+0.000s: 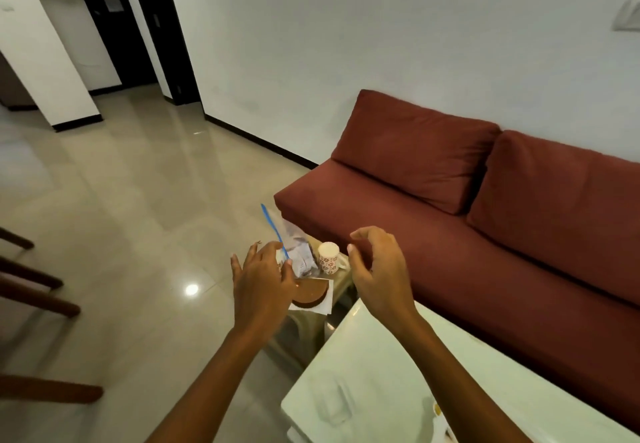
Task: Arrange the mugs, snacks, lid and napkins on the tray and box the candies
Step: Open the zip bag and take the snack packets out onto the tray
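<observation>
On a small pale stool (341,283) beside the sofa stand a white mug with red flowers (329,257), a clear zip bag with a blue seal (294,248) holding wrapped snacks, and a round brown lid (311,293) lying on white napkins (327,305). My left hand (263,279) reaches over the stool's near left side with fingers spread, covering part of the bag and the lid; whether it touches them I cannot tell. My right hand (377,269) hovers to the right of the mug, fingers loosely curled, holding nothing.
A dark red sofa (485,207) runs along the wall on the right. A white glossy table (398,373) fills the lower right, with a small item at its near edge (438,411). Wooden chair legs (34,286) stand at the left. Shiny tiled floor lies between.
</observation>
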